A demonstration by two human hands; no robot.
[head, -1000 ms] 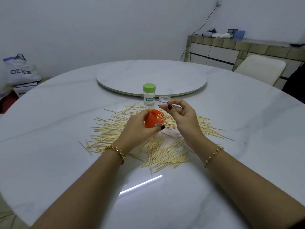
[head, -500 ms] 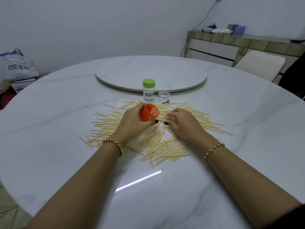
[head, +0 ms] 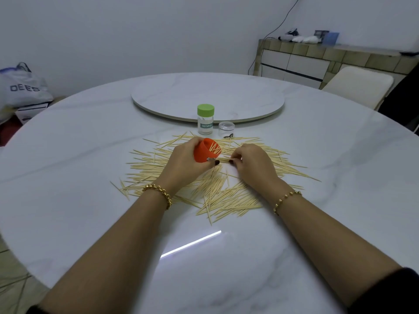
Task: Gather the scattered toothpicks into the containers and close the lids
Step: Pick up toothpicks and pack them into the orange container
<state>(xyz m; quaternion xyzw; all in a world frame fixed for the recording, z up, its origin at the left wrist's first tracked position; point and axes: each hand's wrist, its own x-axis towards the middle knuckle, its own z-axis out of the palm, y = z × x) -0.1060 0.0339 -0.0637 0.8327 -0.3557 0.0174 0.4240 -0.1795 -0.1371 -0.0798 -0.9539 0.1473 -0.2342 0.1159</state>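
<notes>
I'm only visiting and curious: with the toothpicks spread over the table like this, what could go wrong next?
The left hand holds the orange container tilted, so toothpicks already inside could slide out. The right hand pinches at the scattered toothpicks, whose tips look sharp; a prick or dropped sticks seem possible. The small clear jar stands right behind the pile and might get knocked.
</notes>
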